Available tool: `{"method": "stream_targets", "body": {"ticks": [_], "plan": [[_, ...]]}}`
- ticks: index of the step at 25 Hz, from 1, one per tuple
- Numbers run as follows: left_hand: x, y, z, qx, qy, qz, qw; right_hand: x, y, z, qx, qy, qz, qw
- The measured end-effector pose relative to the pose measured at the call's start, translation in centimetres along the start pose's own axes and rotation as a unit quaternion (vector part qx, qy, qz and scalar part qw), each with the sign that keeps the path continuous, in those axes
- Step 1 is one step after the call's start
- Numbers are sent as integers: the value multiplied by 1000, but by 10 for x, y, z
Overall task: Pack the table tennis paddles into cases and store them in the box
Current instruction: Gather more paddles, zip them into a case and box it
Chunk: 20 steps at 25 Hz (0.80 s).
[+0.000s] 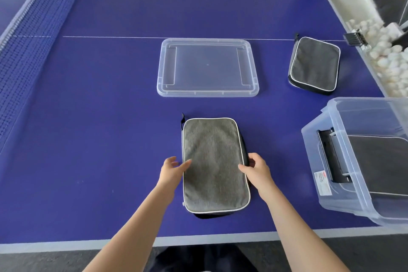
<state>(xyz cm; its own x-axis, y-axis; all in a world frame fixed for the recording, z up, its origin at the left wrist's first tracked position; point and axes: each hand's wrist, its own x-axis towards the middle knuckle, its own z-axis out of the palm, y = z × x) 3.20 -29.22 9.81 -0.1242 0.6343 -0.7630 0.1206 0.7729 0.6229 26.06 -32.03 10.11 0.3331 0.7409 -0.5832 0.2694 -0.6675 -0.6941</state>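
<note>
A grey paddle case (215, 164) with white piping lies flat on the blue table near the front edge. My left hand (173, 170) touches its left edge with loosely spread fingers. My right hand (256, 170) grips its right edge, thumb on top and fingers curled round the side. A second grey case (314, 65) lies at the back right. The clear plastic box (335, 183) stands at the right with a dark case (379, 163) inside. No bare paddle is in view.
The box's clear lid (207, 67) lies flat in the middle of the table. The net (33, 35) runs along the left. A trough of white balls (388, 57) lines the far right edge. The table's front edge (198, 238) is just below the case.
</note>
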Motion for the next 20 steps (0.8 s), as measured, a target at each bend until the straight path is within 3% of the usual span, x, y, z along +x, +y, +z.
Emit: {"method": "stream_targets", "body": {"ticks": [4, 13, 20], "plan": [[11, 5, 9, -44, -28, -50, 997, 8, 8, 1, 38, -25, 27, 999], [25, 1, 14, -20, -45, -49, 998, 23, 15, -4, 26, -73, 34, 996], [26, -4, 21, -37, -48, -50, 997, 20, 19, -3, 20, -63, 21, 998]]}}
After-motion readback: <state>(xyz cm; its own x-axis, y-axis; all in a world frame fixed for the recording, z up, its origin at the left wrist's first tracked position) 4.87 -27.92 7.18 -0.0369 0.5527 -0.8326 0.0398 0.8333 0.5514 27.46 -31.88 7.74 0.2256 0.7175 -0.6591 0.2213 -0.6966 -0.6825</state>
